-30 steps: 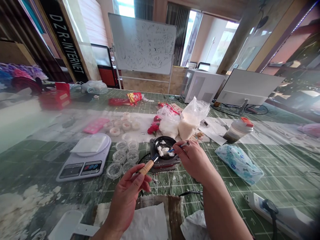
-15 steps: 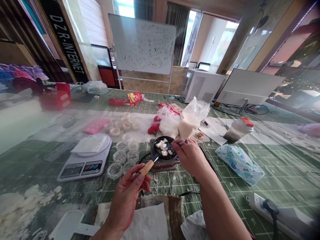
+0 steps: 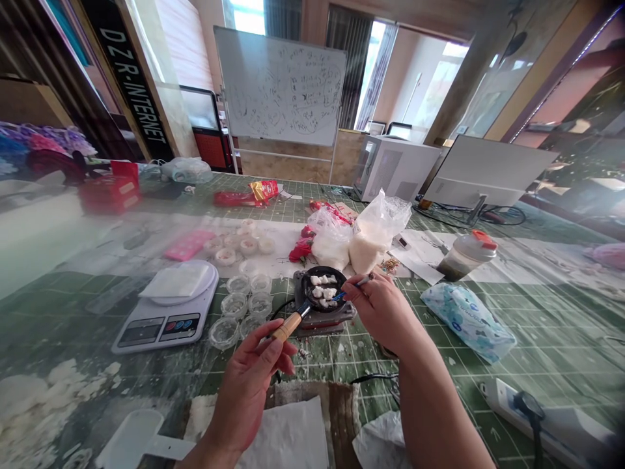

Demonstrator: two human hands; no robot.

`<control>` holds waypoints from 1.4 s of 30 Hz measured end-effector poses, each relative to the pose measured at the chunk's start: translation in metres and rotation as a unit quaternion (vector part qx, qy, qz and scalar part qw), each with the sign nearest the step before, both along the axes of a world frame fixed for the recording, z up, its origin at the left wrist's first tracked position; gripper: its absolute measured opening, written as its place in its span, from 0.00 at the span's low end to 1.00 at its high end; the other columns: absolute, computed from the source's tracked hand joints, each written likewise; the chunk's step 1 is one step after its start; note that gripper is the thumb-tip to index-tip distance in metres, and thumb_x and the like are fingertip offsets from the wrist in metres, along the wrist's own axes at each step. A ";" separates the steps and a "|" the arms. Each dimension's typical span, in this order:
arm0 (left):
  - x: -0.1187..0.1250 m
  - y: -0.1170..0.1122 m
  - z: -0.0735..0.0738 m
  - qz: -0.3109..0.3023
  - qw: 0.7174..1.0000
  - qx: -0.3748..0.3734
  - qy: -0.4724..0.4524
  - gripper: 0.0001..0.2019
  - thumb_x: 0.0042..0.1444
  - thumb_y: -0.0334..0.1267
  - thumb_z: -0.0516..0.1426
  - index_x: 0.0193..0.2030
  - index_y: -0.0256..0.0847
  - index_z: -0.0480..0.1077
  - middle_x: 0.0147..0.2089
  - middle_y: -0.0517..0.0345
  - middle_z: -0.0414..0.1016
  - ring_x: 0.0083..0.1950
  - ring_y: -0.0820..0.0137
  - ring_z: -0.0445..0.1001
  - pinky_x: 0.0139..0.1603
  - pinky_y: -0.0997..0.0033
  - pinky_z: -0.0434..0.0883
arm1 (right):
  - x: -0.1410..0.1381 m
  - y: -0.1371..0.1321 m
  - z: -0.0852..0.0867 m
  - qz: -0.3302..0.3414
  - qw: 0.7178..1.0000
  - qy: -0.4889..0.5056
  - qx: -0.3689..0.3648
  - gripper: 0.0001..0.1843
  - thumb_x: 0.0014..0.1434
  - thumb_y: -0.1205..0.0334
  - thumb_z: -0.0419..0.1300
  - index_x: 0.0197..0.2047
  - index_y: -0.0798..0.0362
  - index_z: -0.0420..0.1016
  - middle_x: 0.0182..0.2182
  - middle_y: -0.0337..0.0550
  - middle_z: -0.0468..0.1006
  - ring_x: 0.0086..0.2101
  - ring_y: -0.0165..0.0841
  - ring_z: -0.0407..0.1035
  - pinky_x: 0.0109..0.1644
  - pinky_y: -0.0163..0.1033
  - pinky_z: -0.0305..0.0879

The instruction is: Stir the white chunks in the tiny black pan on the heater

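My left hand (image 3: 263,358) is closed around the wooden handle of a small black frying pan (image 3: 306,276). The pan rests on a dark, flat hotplate (image 3: 319,324). Several white lumps (image 3: 324,294) lie in the pan, gathered in rows. Held in my right hand (image 3: 374,299) is a thin blue stick (image 3: 340,296), its tip down among the lumps on the pan's right side. My fingers cover the stick's upper part, so I cannot tell what kind of tool it is.
Left of the pan are clear glass jars (image 3: 234,304) and a white kitchen scale (image 3: 208,306). Behind it stand plastic bags of white material (image 3: 366,247). To the right are a tissue pack (image 3: 466,319), an orange-lidded bottle (image 3: 463,257) and a power strip (image 3: 561,417). A cloth (image 3: 342,417) lies in front.
My right hand has shifted slightly right and down with the blue stick. The white lumps have been moved about in the pan. My left hand keeps its hold on the handle.
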State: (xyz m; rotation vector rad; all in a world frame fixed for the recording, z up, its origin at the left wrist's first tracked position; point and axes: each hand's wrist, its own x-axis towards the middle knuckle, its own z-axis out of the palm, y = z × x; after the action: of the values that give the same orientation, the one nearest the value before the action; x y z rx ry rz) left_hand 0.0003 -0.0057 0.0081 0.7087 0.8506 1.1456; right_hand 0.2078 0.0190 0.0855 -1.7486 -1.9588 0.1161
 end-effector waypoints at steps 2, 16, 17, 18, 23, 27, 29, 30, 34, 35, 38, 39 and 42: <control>0.000 0.000 0.000 0.001 1.000 0.000 0.000 0.14 0.51 0.41 0.60 0.46 0.42 0.71 0.29 0.57 0.76 0.27 0.73 0.70 0.33 0.71 0.68 | -0.001 -0.003 0.002 0.023 1.000 0.013 0.000 0.17 0.63 0.61 0.49 0.26 0.53 0.72 0.33 0.40 0.78 0.34 0.32 0.67 0.45 0.39 0.56; 0.001 0.000 -0.002 0.009 1.000 0.003 0.005 0.16 0.50 0.40 0.61 0.47 0.40 0.72 0.30 0.55 0.77 0.27 0.72 0.71 0.32 0.71 0.68 | -0.004 0.010 -0.010 -0.033 0.999 0.017 0.018 0.13 0.62 0.59 0.50 0.41 0.49 0.76 0.33 0.43 0.78 0.38 0.35 0.68 0.46 0.40 0.57; 0.001 0.000 -0.002 0.010 1.000 0.003 0.005 0.17 0.50 0.40 0.61 0.47 0.40 0.72 0.30 0.55 0.77 0.27 0.72 0.71 0.32 0.71 0.68 | -0.004 0.010 -0.010 -0.034 0.999 0.005 0.012 0.13 0.61 0.59 0.50 0.41 0.50 0.76 0.31 0.43 0.77 0.38 0.36 0.67 0.46 0.40 0.57; 0.001 0.000 -0.002 0.010 1.000 0.003 0.004 0.17 0.50 0.40 0.61 0.47 0.40 0.72 0.30 0.55 0.77 0.27 0.72 0.71 0.32 0.71 0.68 | -0.003 0.009 -0.009 -0.035 0.999 -0.006 0.010 0.13 0.61 0.60 0.50 0.40 0.50 0.76 0.30 0.43 0.77 0.37 0.36 0.67 0.46 0.41 0.56; 0.000 0.000 -0.003 0.009 1.000 0.003 -0.002 0.16 0.50 0.40 0.61 0.47 0.40 0.71 0.30 0.55 0.77 0.27 0.73 0.71 0.32 0.71 0.68 | -0.001 0.004 -0.003 -0.035 0.999 -0.006 0.031 0.13 0.62 0.59 0.49 0.38 0.50 0.75 0.30 0.43 0.76 0.37 0.35 0.66 0.45 0.40 0.56; 0.000 0.000 -0.003 0.008 1.000 0.003 0.001 0.16 0.50 0.40 0.61 0.46 0.41 0.71 0.29 0.56 0.77 0.27 0.73 0.71 0.32 0.72 0.68 | -0.002 0.002 -0.001 -0.018 1.000 -0.006 0.000 0.13 0.62 0.61 0.50 0.38 0.50 0.76 0.29 0.42 0.76 0.37 0.35 0.67 0.47 0.41 0.56; 0.001 0.001 -0.002 0.008 1.000 0.002 0.002 0.16 0.50 0.40 0.61 0.46 0.41 0.71 0.29 0.56 0.77 0.26 0.73 0.71 0.32 0.71 0.68 | -0.002 0.001 -0.001 -0.025 1.000 -0.007 0.004 0.13 0.62 0.60 0.49 0.38 0.50 0.76 0.29 0.42 0.77 0.37 0.36 0.67 0.46 0.41 0.56; 0.001 0.001 -0.001 0.008 1.000 0.002 0.002 0.15 0.50 0.40 0.61 0.46 0.41 0.72 0.29 0.56 0.77 0.26 0.73 0.70 0.32 0.71 0.68 | -0.001 0.001 -0.001 -0.030 0.999 -0.007 0.009 0.13 0.62 0.60 0.49 0.38 0.50 0.75 0.30 0.42 0.77 0.38 0.36 0.66 0.46 0.41 0.56; 0.002 0.001 0.000 0.011 1.000 0.005 0.002 0.15 0.49 0.40 0.62 0.45 0.41 0.72 0.29 0.55 0.77 0.26 0.73 0.70 0.31 0.71 0.68 | 0.001 0.000 -0.001 -0.017 1.000 -0.008 0.005 0.14 0.62 0.60 0.49 0.37 0.51 0.75 0.29 0.41 0.77 0.37 0.35 0.66 0.46 0.41 0.56; 0.002 0.001 -0.001 0.011 1.000 0.004 0.003 0.15 0.49 0.40 0.62 0.45 0.41 0.72 0.29 0.55 0.77 0.26 0.73 0.71 0.31 0.71 0.68 | 0.001 -0.001 -0.001 -0.012 1.000 -0.009 0.001 0.13 0.62 0.61 0.49 0.37 0.51 0.75 0.28 0.41 0.77 0.36 0.35 0.66 0.47 0.41 0.56; 0.001 0.001 -0.002 0.007 1.000 0.003 0.002 0.15 0.50 0.40 0.61 0.46 0.41 0.72 0.30 0.55 0.77 0.26 0.73 0.71 0.32 0.71 0.68 | 0.001 -0.001 0.000 -0.025 1.000 -0.005 0.011 0.13 0.62 0.60 0.49 0.36 0.51 0.75 0.29 0.41 0.77 0.37 0.35 0.67 0.46 0.41 0.56; 0.000 0.001 -0.003 0.005 1.000 0.004 0.001 0.15 0.50 0.40 0.61 0.46 0.41 0.72 0.30 0.55 0.77 0.26 0.73 0.71 0.32 0.71 0.68 | 0.000 -0.001 0.000 -0.029 0.999 -0.001 0.016 0.13 0.62 0.60 0.49 0.35 0.51 0.75 0.31 0.41 0.78 0.37 0.36 0.67 0.46 0.41 0.56; 0.000 0.001 -0.004 0.001 1.000 0.006 -0.002 0.14 0.52 0.40 0.60 0.46 0.42 0.71 0.30 0.56 0.77 0.27 0.73 0.71 0.32 0.72 0.68 | -0.001 -0.003 0.002 -0.003 1.000 0.006 0.010 0.14 0.62 0.61 0.49 0.33 0.51 0.75 0.34 0.41 0.78 0.37 0.34 0.67 0.46 0.41 0.55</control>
State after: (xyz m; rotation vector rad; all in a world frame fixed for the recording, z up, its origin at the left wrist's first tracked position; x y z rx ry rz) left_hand 0.0000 -0.0051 0.0041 0.7150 0.8426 1.1540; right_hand 0.2071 0.0164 0.0871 -1.7373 -1.9403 0.1049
